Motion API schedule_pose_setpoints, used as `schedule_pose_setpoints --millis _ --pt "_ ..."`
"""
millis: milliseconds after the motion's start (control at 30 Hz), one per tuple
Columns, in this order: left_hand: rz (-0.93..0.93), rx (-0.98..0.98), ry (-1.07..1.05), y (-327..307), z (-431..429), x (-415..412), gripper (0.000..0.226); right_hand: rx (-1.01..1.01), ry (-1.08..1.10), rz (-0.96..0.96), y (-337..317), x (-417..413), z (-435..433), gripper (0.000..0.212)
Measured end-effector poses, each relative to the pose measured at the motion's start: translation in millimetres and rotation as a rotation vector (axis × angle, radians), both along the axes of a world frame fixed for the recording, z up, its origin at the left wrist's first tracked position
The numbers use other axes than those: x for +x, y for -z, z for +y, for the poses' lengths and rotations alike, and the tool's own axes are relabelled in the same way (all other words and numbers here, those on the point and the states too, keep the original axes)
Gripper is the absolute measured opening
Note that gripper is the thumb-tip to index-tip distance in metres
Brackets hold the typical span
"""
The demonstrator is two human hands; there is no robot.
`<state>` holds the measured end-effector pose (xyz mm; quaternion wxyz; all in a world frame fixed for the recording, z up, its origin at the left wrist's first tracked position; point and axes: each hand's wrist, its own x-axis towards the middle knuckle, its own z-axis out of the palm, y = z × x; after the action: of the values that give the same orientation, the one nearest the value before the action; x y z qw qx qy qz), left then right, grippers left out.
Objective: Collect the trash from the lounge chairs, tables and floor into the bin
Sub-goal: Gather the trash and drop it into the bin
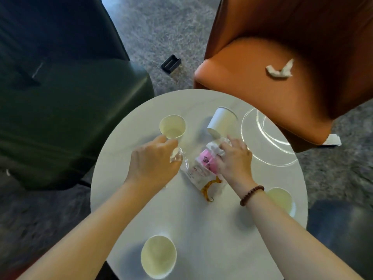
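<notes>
White and smooth, the round table (201,229) carries a paper cup (158,256) at lower centre. Mid-frame, the left hand (153,160) pinches the crinkly clear end of a pink-printed plastic wrapper (199,168). The right hand (235,160) clutches a crumpled tissue (216,147) atop it. Upper right, another tissue wad (279,70) lies on the orange chair (252,57), speckled grey carpet (161,27) beyond.

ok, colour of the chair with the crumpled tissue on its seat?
Orange chair, best in the head view; the tissue is white.

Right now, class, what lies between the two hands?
In the head view, a clear, pink-printed wrapper spans the gap between left hand and right hand.
</notes>
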<state>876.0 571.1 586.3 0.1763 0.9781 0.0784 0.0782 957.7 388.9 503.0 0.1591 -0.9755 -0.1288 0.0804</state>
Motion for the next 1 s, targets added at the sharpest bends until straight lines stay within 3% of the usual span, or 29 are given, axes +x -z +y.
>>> schedule_pose_setpoints --millis 100,200,400,533,633,733,833,1000 --pt "0.019 -0.016 -0.004 16 1 7 0.015 -0.036 0.028 0.077 18 -1 -2 0.030" --pt "0.077 -0.022 0.024 29 0 6 0.028 0.015 0.057 0.008 29 -8 -2 0.023" --pt "0.136 -0.049 0.008 52 -9 3 0.030 0.181 0.070 0.001 48 -4 -6 0.046" --pt "0.115 -0.053 -0.031 51 -15 5 0.030 0.225 0.102 -0.001 47 -6 -10 0.031" --pt "0.111 -0.052 -0.042 46 -20 4 0.030 0.084 0.141 -0.076 42 -11 -14 0.029" --pt "0.117 -0.041 -0.049 43 -22 2 0.031 -0.023 0.142 0.061 37 -19 -16 0.043" --pt "0.124 -0.039 -0.046 41 -26 -2 0.031 0.019 0.146 0.127 37 -30 -19 0.049" --pt "0.136 -0.042 -0.050 39 -30 -7 0.030 0.173 0.143 0.030 48 -28 -22 0.031"
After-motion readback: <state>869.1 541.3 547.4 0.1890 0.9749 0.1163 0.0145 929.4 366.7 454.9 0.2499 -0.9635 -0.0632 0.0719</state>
